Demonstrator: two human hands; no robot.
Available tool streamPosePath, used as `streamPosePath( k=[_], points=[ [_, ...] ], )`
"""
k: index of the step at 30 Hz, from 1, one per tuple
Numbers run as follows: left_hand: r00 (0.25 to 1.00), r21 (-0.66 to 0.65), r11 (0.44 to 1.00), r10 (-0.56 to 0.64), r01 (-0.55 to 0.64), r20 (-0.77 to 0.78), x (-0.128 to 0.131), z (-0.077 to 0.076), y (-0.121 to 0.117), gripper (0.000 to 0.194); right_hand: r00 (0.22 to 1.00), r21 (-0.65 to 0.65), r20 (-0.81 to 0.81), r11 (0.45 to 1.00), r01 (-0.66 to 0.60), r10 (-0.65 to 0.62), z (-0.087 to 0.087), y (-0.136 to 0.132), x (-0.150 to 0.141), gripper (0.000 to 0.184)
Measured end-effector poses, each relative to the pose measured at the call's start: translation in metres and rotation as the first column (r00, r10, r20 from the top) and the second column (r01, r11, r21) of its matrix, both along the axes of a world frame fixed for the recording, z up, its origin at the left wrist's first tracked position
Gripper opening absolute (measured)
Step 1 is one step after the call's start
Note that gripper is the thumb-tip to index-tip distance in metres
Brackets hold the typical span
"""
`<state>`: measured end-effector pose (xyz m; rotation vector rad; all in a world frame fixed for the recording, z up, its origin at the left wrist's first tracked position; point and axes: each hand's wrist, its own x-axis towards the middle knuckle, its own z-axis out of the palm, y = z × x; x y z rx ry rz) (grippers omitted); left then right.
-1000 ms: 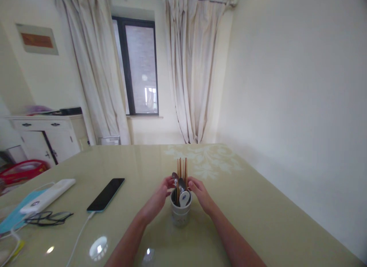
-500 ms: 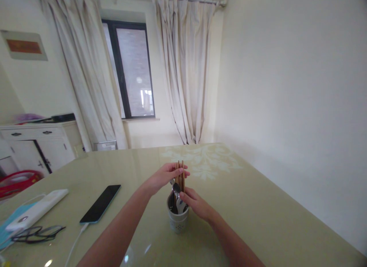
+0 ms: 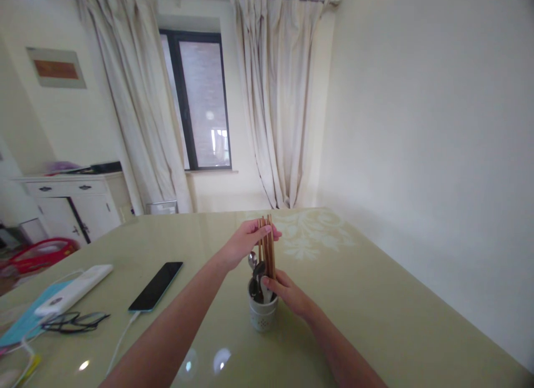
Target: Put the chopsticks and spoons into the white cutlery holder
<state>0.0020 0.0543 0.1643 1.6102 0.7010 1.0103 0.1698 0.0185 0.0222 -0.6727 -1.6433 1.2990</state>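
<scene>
The cup (image 3: 262, 317) stands upright on the tabletop (image 3: 387, 327), nearer to the right edge than the phone is. Its mouth holds wooden chopsticks (image 3: 267, 253), a shiny spoon (image 3: 252, 259), a dark spoon (image 3: 259, 268) and a white spoon (image 3: 267, 291). Just above the rim, the right hand (image 3: 288, 293) is curled narrowly at the chopsticks, with its thumb by the white spoon; I cannot tell whether it grips them or only touches. The left hand (image 3: 251, 232) is closed around the upper part of the chopsticks, the thumb in front and the fingers behind.

Toward the left edge of the tabletop lie the folded glasses (image 3: 75, 322), a light blue cloth-like piece (image 3: 37, 316) and a long white device (image 3: 75, 289). Between these and the left arm is a dark phone (image 3: 156, 286), with a white cable (image 3: 123, 343) at its near end. A pale leaf pattern (image 3: 306, 238) shows near the far right corner.

Beyond the left edge are a red basket (image 3: 45, 254) and a white cabinet (image 3: 94, 202). Behind the far edge, pale curtains (image 3: 279, 99) hang beside a dark-framed window (image 3: 204, 99).
</scene>
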Motion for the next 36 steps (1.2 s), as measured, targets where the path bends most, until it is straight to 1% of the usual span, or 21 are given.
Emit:
streamPosePath(
  k=[2,7,10,12,14,16,18,19,20,22,24,26,27,29,31,33,36],
  points=[
    [0.999,-0.018,1.0,0.017,-0.016,0.036,0.001,0.01,-0.003,0.044,1.0,-0.008,-0.001,1.0,-0.008,0.008,-0.002,0.0,0.0,0.052],
    [0.992,0.016,0.996,0.085,-0.086,0.09,-0.003,0.039,-0.005,0.041,1.0,-0.024,0.01,1.0,-0.013,0.013,-0.002,0.001,0.0,0.053],
    [0.966,0.039,0.981,0.179,-0.189,0.186,-0.011,0.06,-0.004,0.037,0.998,0.02,0.058,1.0,-0.015,0.014,0.003,-0.001,0.001,0.056],
    [0.928,0.059,0.961,0.244,-0.27,0.283,-0.02,0.074,-0.002,0.033,0.997,0.052,0.077,0.999,0.012,-0.016,0.006,-0.002,0.001,0.058],
    [0.882,0.076,0.941,0.278,-0.329,0.38,-0.034,0.088,0.0,0.026,0.996,0.052,0.083,0.998,0.022,-0.026,0.007,-0.003,0.001,0.059],
    [0.847,0.062,0.932,0.296,-0.358,0.442,-0.056,0.098,0.005,0.02,0.996,0.039,0.091,0.999,0.019,-0.023,0.007,-0.004,0.0,0.059],
    [0.828,-0.022,0.928,0.343,-0.372,0.445,-0.083,0.1,0.014,0.014,0.995,0.032,0.091,0.999,0.037,-0.04,0.006,-0.005,0.0,0.057],
    [0.832,-0.084,0.926,0.368,-0.367,0.415,-0.097,0.097,0.02,0.013,0.995,0.031,0.084,0.998,0.058,-0.061,0.005,-0.005,0.0,0.056],
    [0.842,-0.153,0.92,0.393,-0.362,0.369,-0.111,0.091,0.026,0.011,0.994,0.028,0.078,0.997,0.078,-0.08,0.005,-0.005,0.0,0.056],
    [0.87,-0.287,0.889,0.428,-0.357,0.244,-0.136,0.07,0.038,0.008,0.992,0.02,0.076,0.995,0.101,-0.102,0.003,-0.004,0.0,0.057],
    [0.892,-0.389,0.842,0.441,-0.373,0.099,-0.153,0.038,0.048,0.005,0.992,0.012,0.088,0.996,0.087,-0.088,0.003,-0.003,0.0,0.058],
    [0.918,-0.459,0.805,0.392,-0.375,-0.062,-0.16,0.002,0.055,0.016,0.993,0.01,0.102,0.998,0.062,-0.063,0.003,-0.003,0.001,0.058],
    [0.925,-0.49,0.787,0.35,-0.375,-0.145,-0.161,-0.016,0.057,0.023,0.993,0.012,0.107,0.999,0.052,-0.053,0.003,-0.002,0.001,0.057],
    [0.929,-0.522,0.768,0.302,-0.371,-0.215,-0.156,-0.049,0.059,0.035,0.992,0.019,0.116,0.999,0.043,-0.045,0.004,-0.002,0.002,0.056],
    [0.929,-0.53,0.765,0.266,-0.366,-0.257,-0.147,-0.074,0.06,0.043,0.991,0.028,0.127,0.999,0.033,-0.036,0.004,-0.002,0.003,0.054],
    [0.927,-0.519,0.774,0.241,-0.363,-0.289,-0.136,-0.093,0.061,0.047,0.991,0.036,0.131,0.999,0.019,-0.024,0.004,-0.002,0.004,0.053],
    [0.912,-0.48,0.793,0.222,-0.376,-0.346,-0.118,-0.114,0.067,0.047,0.991,0.036,0.132,0.999,-0.005,0.001,0.004,-0.002,0.005,0.052]
  ],
)
